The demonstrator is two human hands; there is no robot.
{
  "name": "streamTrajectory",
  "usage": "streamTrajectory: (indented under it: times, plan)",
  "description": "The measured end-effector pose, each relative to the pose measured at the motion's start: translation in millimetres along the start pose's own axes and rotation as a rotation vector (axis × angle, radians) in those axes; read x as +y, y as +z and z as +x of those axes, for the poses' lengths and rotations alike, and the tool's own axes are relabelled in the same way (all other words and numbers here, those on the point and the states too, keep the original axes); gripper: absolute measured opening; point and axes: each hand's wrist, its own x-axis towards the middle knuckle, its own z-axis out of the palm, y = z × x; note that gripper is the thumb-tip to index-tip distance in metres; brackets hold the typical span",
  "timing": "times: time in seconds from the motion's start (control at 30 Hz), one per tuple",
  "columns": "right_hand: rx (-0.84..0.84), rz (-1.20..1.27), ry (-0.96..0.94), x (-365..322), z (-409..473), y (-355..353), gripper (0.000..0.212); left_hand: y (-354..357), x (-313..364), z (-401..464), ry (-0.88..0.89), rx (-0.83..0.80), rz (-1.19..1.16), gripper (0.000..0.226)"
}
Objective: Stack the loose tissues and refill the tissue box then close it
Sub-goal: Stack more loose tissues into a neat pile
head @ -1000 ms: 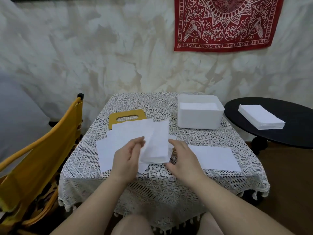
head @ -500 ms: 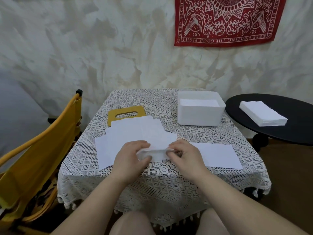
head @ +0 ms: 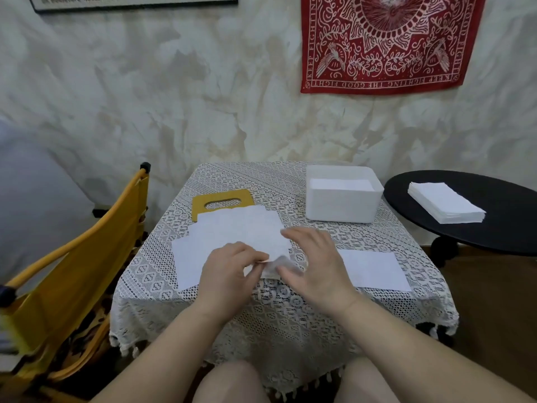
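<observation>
Several loose white tissues [head: 232, 237] lie fanned on the lace-covered table [head: 279, 309], partly over the yellow box lid [head: 222, 202] with its slot. My left hand [head: 229, 269] pinches the near edge of a folded tissue [head: 274, 266]. My right hand [head: 316, 263] hovers flat over that tissue's right side with its fingers spread and blurred. A single tissue [head: 374, 270] lies flat to the right. The white tissue box [head: 343, 196] stands uncovered at the back right, with tissues inside.
A black round side table [head: 499, 228] on the right carries a neat stack of tissues [head: 446, 202]. A yellow chair [head: 69, 274] stands close to the table's left side. My knees sit under the front edge.
The tissue held up a second ago now lies down on the table. My right hand has let go and opened flat over it, while my left keeps its pinch.
</observation>
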Motion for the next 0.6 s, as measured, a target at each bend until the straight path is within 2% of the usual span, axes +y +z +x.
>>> streamTrajectory:
  times: [0.1, 0.2, 0.4, 0.6]
  plan:
    - [0.031, -0.049, -0.150, -9.4, -2.6, -5.6, 0.026, -2.0, 16.2, -2.1, 0.018, -0.040, -0.007, 0.025]
    - [-0.009, -0.038, -0.120, -12.5, -9.1, -17.5, 0.009, -5.3, 22.8, -7.4, -0.128, -0.069, -0.079, 0.018]
    - [-0.034, 0.082, 0.159, -8.8, -16.2, -44.8, 0.012, -12.6, 11.9, -13.1, -0.319, -0.153, -0.067, 0.014]
    - [-0.072, 0.045, 0.245, -2.3, -15.0, -65.1, 0.011, -17.6, 14.1, -4.4, -0.378, -0.150, -0.126, 0.005]
